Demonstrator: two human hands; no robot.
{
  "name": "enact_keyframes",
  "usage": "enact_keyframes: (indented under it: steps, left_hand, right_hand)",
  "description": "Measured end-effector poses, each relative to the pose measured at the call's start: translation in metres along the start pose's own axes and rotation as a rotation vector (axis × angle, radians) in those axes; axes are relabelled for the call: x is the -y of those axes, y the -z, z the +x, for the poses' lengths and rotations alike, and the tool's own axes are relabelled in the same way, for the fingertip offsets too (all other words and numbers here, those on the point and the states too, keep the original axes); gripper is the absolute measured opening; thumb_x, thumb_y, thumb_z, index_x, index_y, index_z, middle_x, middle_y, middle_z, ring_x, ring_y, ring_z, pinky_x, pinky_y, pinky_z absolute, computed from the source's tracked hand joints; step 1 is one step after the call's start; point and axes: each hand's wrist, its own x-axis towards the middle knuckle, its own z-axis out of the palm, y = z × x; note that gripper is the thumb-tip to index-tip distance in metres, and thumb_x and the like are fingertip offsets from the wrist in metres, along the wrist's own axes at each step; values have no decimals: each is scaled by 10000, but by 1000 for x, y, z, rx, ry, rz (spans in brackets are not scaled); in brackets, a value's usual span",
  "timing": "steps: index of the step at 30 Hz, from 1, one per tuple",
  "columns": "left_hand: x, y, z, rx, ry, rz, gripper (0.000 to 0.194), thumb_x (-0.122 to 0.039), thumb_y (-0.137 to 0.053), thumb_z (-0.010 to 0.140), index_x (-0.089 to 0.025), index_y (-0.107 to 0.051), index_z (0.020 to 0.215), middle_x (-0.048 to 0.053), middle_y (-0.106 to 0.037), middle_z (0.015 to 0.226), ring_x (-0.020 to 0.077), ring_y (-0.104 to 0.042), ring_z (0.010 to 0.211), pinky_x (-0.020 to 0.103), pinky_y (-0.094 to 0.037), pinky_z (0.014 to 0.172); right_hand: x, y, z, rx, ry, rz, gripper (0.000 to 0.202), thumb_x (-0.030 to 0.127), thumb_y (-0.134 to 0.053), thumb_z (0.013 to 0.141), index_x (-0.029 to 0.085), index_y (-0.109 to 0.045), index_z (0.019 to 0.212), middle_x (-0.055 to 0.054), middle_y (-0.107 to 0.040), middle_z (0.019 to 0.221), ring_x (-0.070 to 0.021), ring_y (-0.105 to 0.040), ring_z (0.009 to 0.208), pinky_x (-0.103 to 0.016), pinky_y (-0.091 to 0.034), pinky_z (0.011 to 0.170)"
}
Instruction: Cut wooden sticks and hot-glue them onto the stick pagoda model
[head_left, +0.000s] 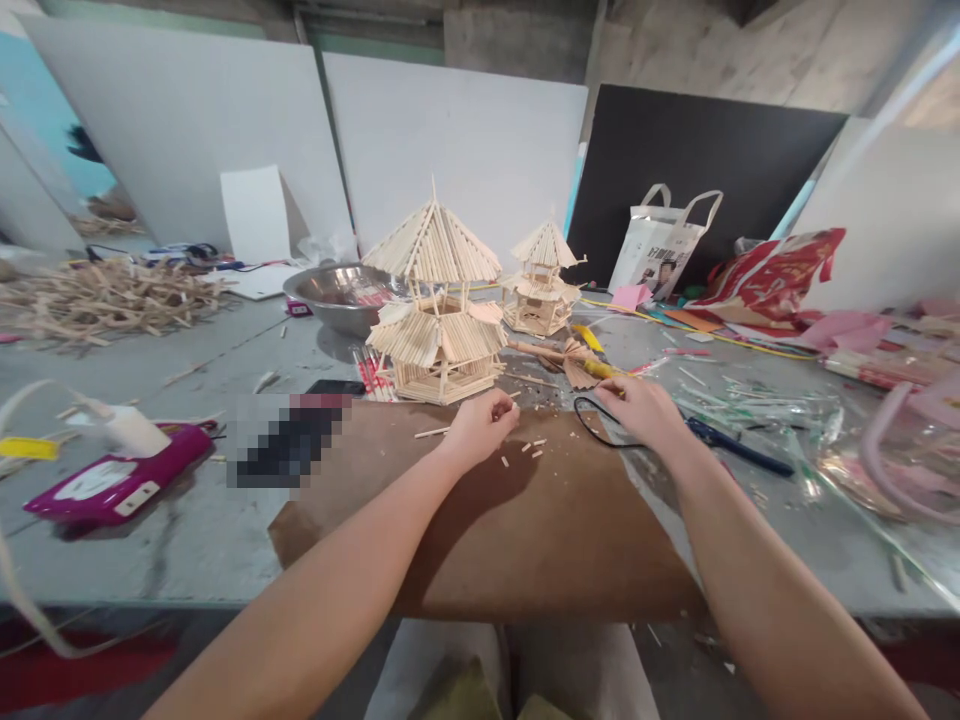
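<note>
Over the brown board [540, 560], my left hand [480, 428] is closed, with what looks like a short pale wooden stick [514, 394] at its fingertips. My right hand [643, 408] has its fingers pinched together close to a yellow-handled tool [600, 370]; whether they hold it or something smaller is hidden. A black cord [592, 432] loops beneath that hand. Behind the left hand stands a two-tiered pavilion model [439, 335] built of pale sticks. Several cut stick pieces [537, 447] lie between the hands, and a longer stick [431, 433] rests left of the left hand.
A smaller stick pavilion [541, 285] and a metal bowl [337, 300] stand farther back. At left are a stick pile [112, 295] and a purple power strip [127, 480]. Dark-blue-handled pliers [739, 448] and plastic wrappers [780, 410] lie right. A white bag [660, 245] stands behind.
</note>
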Motion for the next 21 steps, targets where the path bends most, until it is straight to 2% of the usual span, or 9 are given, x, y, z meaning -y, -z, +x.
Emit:
enact_keyframes:
  steps: [3,5,7,10,15,21]
  left_hand:
    - [4,1,1,-43,-98,215,149,-281,-433,740,-171,-534,737,-3,-595,654,94,-505,525,214,-383,525]
    - [5,1,1,-54,-143,274,155,-277,-427,747,-175,-543,756,-1,-594,664,104,-508,568,218,-376,551]
    - [6,2,1,-60,-154,298,184,-297,-413,761,-174,-549,768,3,-600,671,109,-509,584,222,-369,561]
    - [4,3,0,-50,-123,326,257,-361,-394,774,-172,-566,751,9,-603,646,116,-506,572,222,-351,541]
    - [2,6,-2,-11,-92,349,336,-409,-369,781,-177,-578,654,5,-600,597,117,-495,543,216,-321,512]
    - [5,6,-2,-23,-118,372,332,-397,-351,792,-184,-583,687,19,-611,654,124,-515,578,220,-334,536]
  right_hand:
    - [-20,23,-1,25,-99,-139,320,437,-406,746,241,-624,876,-57,-656,840,-220,-582,787,-292,-394,619]
    - [-36,32,-6,94,-202,-269,358,480,-400,732,225,-626,844,-90,-643,887,-264,-574,824,-329,-401,613]
    - [-52,34,-14,214,-324,-385,421,536,-390,714,198,-631,789,-138,-633,892,-317,-570,822,-380,-405,595]
    - [-71,26,-27,358,-419,-445,479,580,-413,683,162,-629,770,-184,-620,907,-346,-570,821,-408,-410,597]
    - [-85,13,-35,377,-410,-449,424,535,-429,697,170,-619,799,-162,-621,894,-318,-574,817,-400,-417,617]
    - [-87,20,-27,410,-412,-490,418,528,-436,697,173,-615,826,-184,-612,923,-333,-565,863,-403,-402,643]
